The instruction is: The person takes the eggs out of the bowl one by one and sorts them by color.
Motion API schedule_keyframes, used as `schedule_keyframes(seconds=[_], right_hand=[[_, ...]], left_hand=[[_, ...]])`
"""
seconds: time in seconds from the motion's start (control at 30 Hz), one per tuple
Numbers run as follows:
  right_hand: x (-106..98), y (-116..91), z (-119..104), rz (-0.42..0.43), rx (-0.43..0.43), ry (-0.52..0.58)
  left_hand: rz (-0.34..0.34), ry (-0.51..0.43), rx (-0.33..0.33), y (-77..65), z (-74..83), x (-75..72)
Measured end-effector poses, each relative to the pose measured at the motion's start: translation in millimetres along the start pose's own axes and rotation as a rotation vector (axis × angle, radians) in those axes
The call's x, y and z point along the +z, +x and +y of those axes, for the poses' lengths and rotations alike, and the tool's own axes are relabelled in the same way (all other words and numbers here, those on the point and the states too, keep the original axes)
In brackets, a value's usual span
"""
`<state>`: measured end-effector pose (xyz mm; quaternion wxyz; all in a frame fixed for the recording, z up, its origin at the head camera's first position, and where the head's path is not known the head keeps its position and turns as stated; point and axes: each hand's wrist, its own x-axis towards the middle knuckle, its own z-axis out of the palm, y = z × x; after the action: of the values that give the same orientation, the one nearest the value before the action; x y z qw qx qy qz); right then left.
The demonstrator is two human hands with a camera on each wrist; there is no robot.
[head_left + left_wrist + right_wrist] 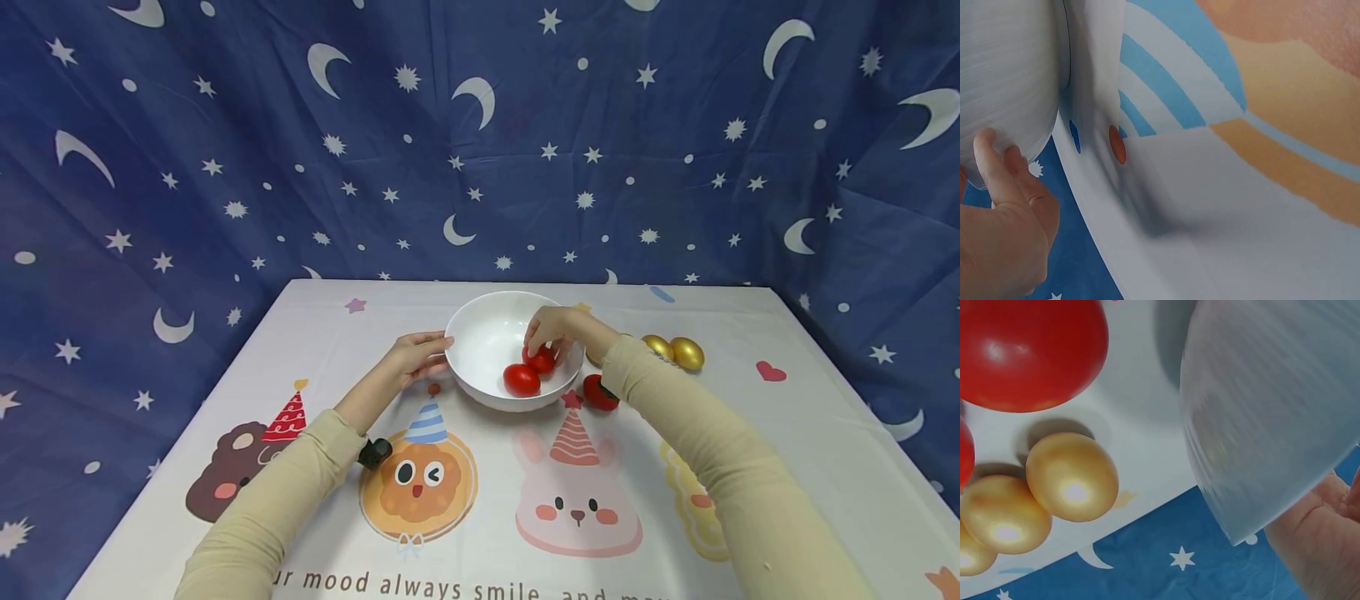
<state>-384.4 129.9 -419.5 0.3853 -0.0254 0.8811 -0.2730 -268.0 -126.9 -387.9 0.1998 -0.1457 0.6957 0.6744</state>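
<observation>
A white bowl [480,350] stands on the printed tablecloth. My left hand [416,357] holds it at the left side, thumb at the rim and fingers against the outer wall; the left wrist view shows those fingertips [986,139] on the bowl. Inside the bowl, my right hand [558,327] grips a red egg [540,359] from above. Another red egg [522,380] lies just in front of it in the bowl. In the right wrist view the bowl's wall [1272,406] hides the fingers and the held egg.
To the bowl's right a red egg [600,392] lies on the cloth, partly behind my right sleeve. Golden eggs [687,354] sit in a row farther right, partly covered by that arm. A blue curtain [510,167] with moons and stars hangs behind the table.
</observation>
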Motion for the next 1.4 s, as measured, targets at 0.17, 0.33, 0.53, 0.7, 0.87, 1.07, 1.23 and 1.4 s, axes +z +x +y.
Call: schedule_keyframes(seconds=[0.17, 0.33, 0.53, 0.7, 0.87, 1.07, 1.23, 1.4], right_hand=[[3, -91, -33, -0.017, -0.061, -0.026], [8, -109, -35, 0.044, -0.06, 0.011], [2, -107, -35, 0.034, -0.065, 0.038], [-2, -113, -37, 0.038, -0.103, 0.066], [-3, -122, -38, 0.033, -0.145, 0.105], [-5, -130, -36, 0.057, -0.189, 0.136], [-6, -141, -31, 0.081, -0.253, 0.159], [-5, -150, -22, 0.104, -0.328, 0.195]], left_hand=[[-0.005, 0.006, 0.005, 0.5, 0.8, 0.8], [-0.003, 0.007, 0.007, 0.6, 0.4, 0.5], [-0.003, -0.005, -0.007, 0.7, -0.4, -1.9], [-0.007, -0.003, 0.004, 2.2, 0.3, -2.1], [-0.005, -0.007, -0.005, 2.5, -0.5, -1.6], [0.001, -0.014, -0.001, 2.0, 0.5, -2.5], [0.002, -0.008, 0.003, -0.5, 1.4, -1.1], [-0.005, -0.01, -0.001, -2.3, 1.3, -0.7]])
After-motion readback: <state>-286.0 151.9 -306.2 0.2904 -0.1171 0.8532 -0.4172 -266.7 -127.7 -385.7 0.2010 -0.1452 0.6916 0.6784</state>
